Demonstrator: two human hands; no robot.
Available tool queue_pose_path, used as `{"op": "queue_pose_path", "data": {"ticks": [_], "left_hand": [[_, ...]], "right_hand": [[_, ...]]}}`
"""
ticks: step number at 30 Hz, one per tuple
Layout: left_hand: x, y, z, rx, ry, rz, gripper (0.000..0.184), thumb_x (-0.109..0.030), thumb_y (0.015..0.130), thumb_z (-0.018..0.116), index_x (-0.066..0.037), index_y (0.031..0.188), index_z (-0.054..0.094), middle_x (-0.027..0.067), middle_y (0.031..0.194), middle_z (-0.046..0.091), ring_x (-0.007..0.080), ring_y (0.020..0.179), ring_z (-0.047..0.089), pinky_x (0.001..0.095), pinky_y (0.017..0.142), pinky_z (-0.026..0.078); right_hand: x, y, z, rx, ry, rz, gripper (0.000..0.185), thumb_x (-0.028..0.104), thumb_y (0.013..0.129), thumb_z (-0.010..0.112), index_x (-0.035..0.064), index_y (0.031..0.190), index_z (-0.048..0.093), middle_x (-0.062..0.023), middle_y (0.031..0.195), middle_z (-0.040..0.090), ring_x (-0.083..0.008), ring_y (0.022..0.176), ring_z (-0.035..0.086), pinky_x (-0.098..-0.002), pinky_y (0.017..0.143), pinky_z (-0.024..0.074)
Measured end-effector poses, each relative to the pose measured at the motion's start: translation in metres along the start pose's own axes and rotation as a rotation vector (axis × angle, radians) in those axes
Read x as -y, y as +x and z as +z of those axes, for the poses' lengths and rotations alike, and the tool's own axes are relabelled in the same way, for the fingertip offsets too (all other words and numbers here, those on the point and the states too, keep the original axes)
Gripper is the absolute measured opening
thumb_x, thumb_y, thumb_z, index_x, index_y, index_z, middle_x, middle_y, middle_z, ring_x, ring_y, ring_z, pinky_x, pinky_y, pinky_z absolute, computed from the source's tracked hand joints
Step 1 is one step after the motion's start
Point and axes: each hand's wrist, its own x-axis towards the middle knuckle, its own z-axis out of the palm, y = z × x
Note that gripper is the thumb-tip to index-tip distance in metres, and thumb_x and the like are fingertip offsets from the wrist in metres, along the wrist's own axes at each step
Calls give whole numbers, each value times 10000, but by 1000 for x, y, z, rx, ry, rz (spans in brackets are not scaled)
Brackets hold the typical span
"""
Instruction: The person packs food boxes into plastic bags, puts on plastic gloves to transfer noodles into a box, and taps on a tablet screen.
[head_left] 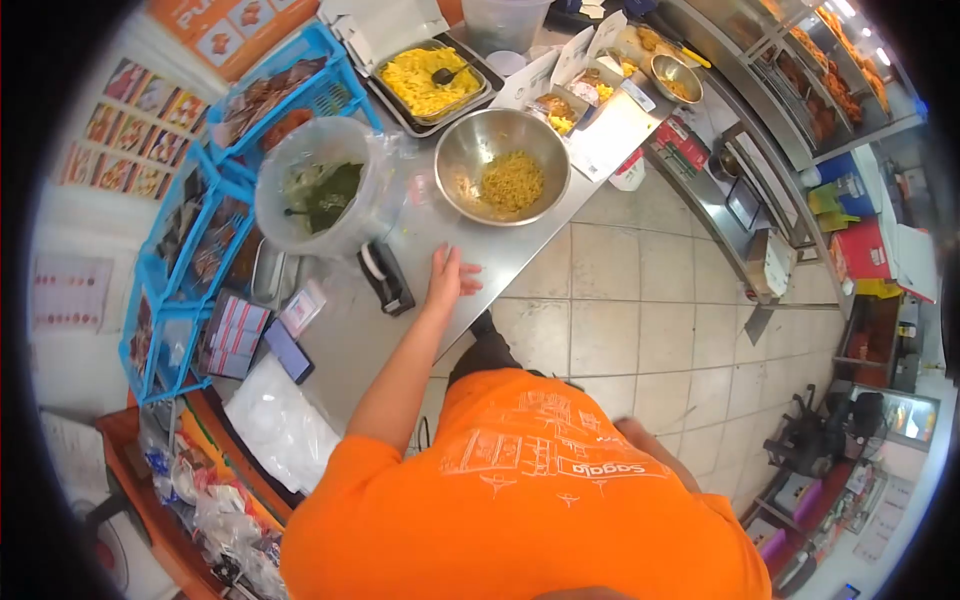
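My left hand (453,278) is at the edge of the metal counter (345,370), its fingers apart and nothing held in them. A black tape dispenser (385,279) stands just left of it. Beyond the hand sits a steel bowl (455,165) with yellow noodle-like food inside. A translucent tub (283,222) lined with plastic holds dark green leafy pieces. On the right, part of my bare arm shows beside my orange shirt; my right hand is hidden.
Behind the bowl are a tray of yellow food (425,85) and open boxes of food (560,110). Blue baskets (215,155), a phone (288,352) and a white plastic bag (280,420) lie left. A second counter (700,180) is across the tiled floor.
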Motion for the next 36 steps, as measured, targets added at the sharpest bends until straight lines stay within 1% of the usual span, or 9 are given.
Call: {"op": "queue_pose_path", "data": {"ticks": [1, 8, 13, 18, 22, 24, 28, 33, 36], "left_hand": [[-23, 6, 20, 1, 23, 16, 520, -405, 1033, 407, -60, 1396, 270, 171, 982, 665, 213, 679, 662, 332, 613, 531], [-33, 68, 44, -41, 166, -49, 376, -276, 1011, 388, 24, 1231, 442, 178, 810, 660, 239, 588, 655, 336, 521, 527], [-41, 38, 47, -233, 180, 162, 308, -200, 1006, 383, 42, 1138, 521, 200, 955, 652, 274, 659, 670, 364, 550, 559], [4, 6, 64, -470, -126, 46, 279, -208, 1026, 377, 18, 1175, 446, 179, 981, 644, 260, 674, 670, 333, 526, 557], [-24, 18, 105, -681, -484, 138, 317, -253, 1040, 382, -5, 1236, 414, 183, 1087, 615, 287, 764, 675, 369, 565, 566], [-43, 40, 123, -829, -644, 282, 395, -321, 1050, 390, 2, 1276, 375, 198, 1145, 585, 309, 853, 669, 407, 677, 566], [-45, 58, 121, -859, -694, 178, 522, -434, 1033, 410, -14, 1332, 331, 197, 1173, 564, 318, 941, 650, 444, 786, 536], [-49, 53, 162, -841, -886, 61, 617, -532, 991, 440, -72, 1387, 328, 165, 1153, 581, 304, 977, 640, 425, 804, 515], [-36, 54, 188, -553, -418, -108, 415, -356, 998, 490, -97, 1320, 451, 125, 1087, 620, 267, 940, 644, 408, 779, 513]], "right_hand": [[45, -8, -29, -108, 194, 207, 328, 351, 887, 568, 44, 939, 670, -194, 1020, 695, -319, 909, 672, -447, 800, 525], [230, -6, -210, -666, 530, -371, 307, 229, 933, 586, 33, 1167, 620, -139, 912, 693, -203, 806, 659, -347, 773, 517], [248, 24, -265, -487, 268, -361, 330, 270, 922, 603, 59, 1175, 628, -154, 989, 700, -248, 862, 682, -354, 792, 520], [171, 99, -325, -22, -317, -240, 383, 354, 902, 604, 65, 1150, 646, -160, 1021, 701, -275, 906, 677, -373, 817, 519], [149, 171, -411, 32, -303, 6, 382, 405, 915, 589, 107, 1139, 668, -116, 958, 699, -206, 727, 685, -354, 588, 544], [136, 206, -447, 2, -553, -228, 373, 393, 908, 613, 93, 1123, 672, -164, 1039, 704, -288, 923, 677, -410, 791, 533], [202, 182, -509, 104, -497, -372, 467, 407, 905, 589, 47, 1201, 622, -201, 1176, 659, -374, 1126, 610, -428, 956, 473], [298, 136, -552, 225, -394, -543, 428, 378, 948, 516, 27, 1170, 623, -189, 1106, 681, -362, 1041, 631, -415, 924, 475], [340, 97, -554, 347, -280, -489, 383, 347, 955, 520, 11, 1096, 636, -164, 1034, 694, -332, 946, 651, -407, 869, 493]]}}
